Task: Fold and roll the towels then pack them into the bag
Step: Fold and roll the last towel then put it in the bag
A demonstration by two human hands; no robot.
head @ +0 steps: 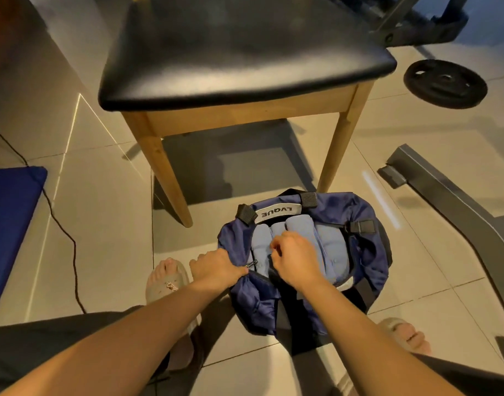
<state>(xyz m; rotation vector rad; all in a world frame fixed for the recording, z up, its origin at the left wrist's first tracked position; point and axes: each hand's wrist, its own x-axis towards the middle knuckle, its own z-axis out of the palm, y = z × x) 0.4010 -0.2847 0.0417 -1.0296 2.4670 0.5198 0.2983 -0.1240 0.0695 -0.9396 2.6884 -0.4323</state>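
Blue mat (11, 224): flat on tiled floor (108, 224), far left.
Cable (74, 267): black, runs over tiles just beside mat.
Left hand (216, 267): fingers curled, grips bag fabric at left end of opening, beside zip pull (252, 264).
Chair (231, 52): wood legs, black seat, behind bag.
Right hand (293, 261): over towels at near rim, fingers curled; hold unclear.
Towels (330, 247): pale blue rolls, side by side inside bag.
Bag (370, 252): navy, on floor, unzipped.
Plate (445, 82): black weight disc, flat on floor, far right.
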